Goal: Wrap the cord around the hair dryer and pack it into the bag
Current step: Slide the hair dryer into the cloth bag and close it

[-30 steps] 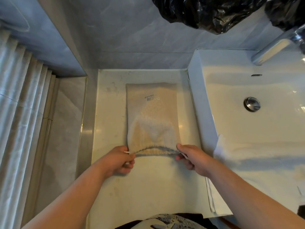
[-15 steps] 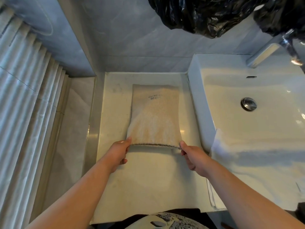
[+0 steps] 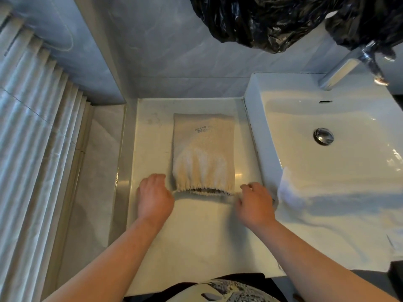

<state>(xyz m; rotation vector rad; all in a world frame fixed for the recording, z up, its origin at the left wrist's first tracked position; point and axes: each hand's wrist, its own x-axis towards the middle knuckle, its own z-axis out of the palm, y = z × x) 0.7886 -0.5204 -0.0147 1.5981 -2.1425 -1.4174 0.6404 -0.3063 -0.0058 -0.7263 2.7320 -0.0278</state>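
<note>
The cloth bag [image 3: 204, 149] lies flat on the pale counter [image 3: 196, 236], its closed end toward the wall and its mouth toward the person. The mouth is puckered into tight gathers with only a dark slit left, and the half nearer them swells around something I cannot see. The left hand [image 3: 153, 198] sits just beside the mouth's left corner, fingers curled under, and a thin drawstring [image 3: 174, 192] runs from that corner straight into its grip. The right hand [image 3: 255, 204] is just off the right corner, fingers also curled in, but it is blurred and I cannot tell whether it pinches a cord. Both forearms reach in from below. To the right, touching the counter, stands a white sink [image 3: 255, 118] with a metal drain [image 3: 323, 136] and a chrome tap [image 3: 340, 70]; a white towel [image 3: 327, 214] drapes over its near side. A crumpled black plastic bag [image 3: 272, 18] hangs overhead against the grey marbled wall [image 3: 174, 51], and a ribbed pale panel [image 3: 32, 127] runs along the left.
</note>
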